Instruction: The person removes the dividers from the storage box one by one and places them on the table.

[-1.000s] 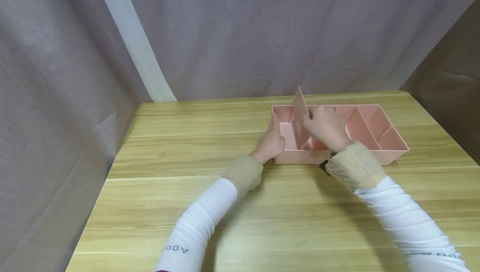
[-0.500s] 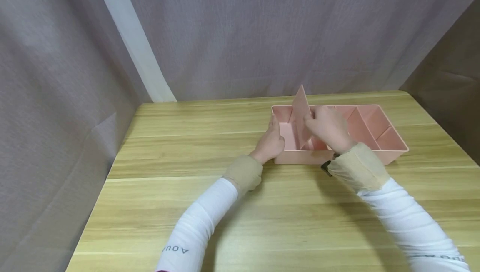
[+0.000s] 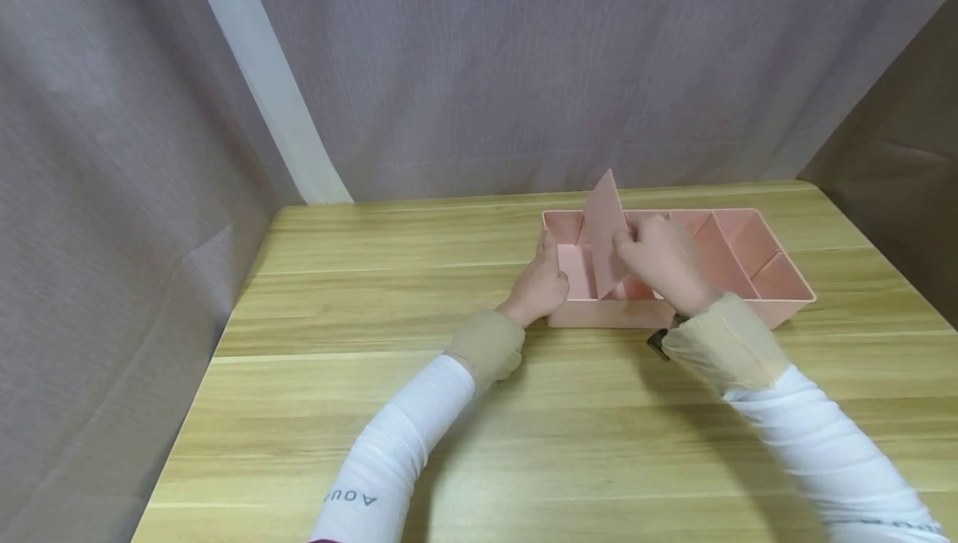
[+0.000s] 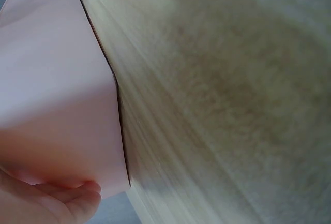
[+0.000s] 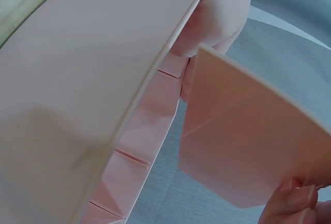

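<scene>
A pink divided storage box (image 3: 606, 313) stands on the table, its long side facing me. My left hand (image 3: 542, 283) grips the box's left end; in the left wrist view its fingers (image 4: 75, 200) lie against the outer wall. Between thumb and fingers my right hand (image 3: 662, 260) pinches a thin pink divider panel (image 3: 604, 223), held tilted over the left part of the box with its upper corner well above the rim. The right wrist view shows the panel (image 5: 248, 136) raised past the box wall, with fingertips (image 5: 292, 200) at its edge.
The wooden table (image 3: 359, 310) stretches left and in front of the box. Other dividers (image 3: 726, 256) stand inside the box's right part. A grey curtain (image 3: 524, 69) hangs close behind the table, and a darker cloth (image 3: 898, 160) hangs at the right.
My right hand has shifted slightly right, and the divider panel has turned so more of its face shows and its top corner moved right. The left hand and box have stayed put.
</scene>
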A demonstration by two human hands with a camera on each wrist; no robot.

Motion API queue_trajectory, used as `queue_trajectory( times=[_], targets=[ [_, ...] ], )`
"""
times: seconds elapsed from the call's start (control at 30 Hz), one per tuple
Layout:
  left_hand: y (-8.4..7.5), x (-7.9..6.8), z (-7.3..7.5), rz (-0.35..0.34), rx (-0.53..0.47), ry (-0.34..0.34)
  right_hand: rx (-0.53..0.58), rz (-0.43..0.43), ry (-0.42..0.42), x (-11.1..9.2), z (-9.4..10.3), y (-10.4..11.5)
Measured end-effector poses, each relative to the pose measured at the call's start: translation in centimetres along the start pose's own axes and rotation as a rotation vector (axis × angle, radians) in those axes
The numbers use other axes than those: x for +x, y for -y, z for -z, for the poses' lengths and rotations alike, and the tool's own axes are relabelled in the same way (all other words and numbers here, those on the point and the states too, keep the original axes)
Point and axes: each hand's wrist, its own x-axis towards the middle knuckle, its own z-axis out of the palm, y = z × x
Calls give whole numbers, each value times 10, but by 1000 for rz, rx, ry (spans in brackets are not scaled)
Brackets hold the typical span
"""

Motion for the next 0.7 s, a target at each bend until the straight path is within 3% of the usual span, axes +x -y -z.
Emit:
queue_trajectory(
  times=[0.7],
  targets=[
    [0, 1, 0, 12, 5, 9, 98, 9, -73, -18, -3, -9]
  ],
)
